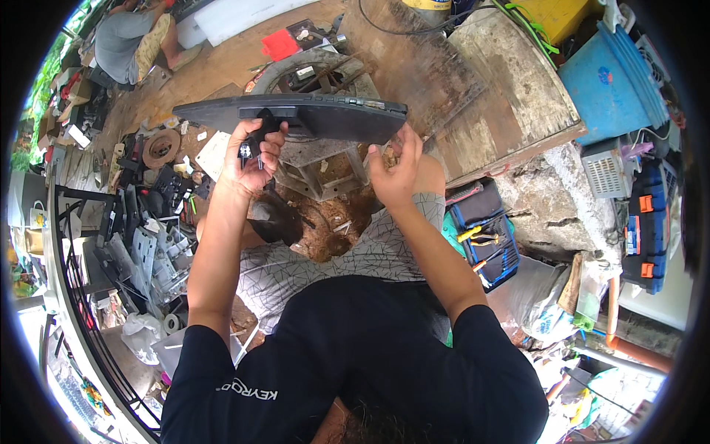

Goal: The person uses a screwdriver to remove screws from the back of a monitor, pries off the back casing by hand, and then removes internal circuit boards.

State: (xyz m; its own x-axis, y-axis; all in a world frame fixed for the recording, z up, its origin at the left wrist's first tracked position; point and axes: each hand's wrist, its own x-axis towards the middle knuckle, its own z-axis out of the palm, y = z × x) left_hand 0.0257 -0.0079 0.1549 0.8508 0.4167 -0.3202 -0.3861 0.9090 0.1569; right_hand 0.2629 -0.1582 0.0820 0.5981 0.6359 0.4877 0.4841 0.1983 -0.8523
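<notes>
A flat black monitor (333, 122) is held up in front of me, seen nearly edge-on. My left hand (255, 157) is closed around the black stand neck (263, 132) under its left half. Some small shiny metal shows among those fingers, too small to name. My right hand (397, 164) grips the monitor's right end, its fingers at the corner and its thumb near the lower edge. Beneath the monitor stands a worn stool-like frame (318, 174) with a round top (270, 81), on which small parts lie.
Left of me lies a heap of metal and plastic scrap (159, 259), beside a black metal rack (78, 274). A tool pouch (484, 233) lies right, below a wooden board (510, 96). A blue bin (610, 89) stands beyond. Another person (129, 44) sits far left.
</notes>
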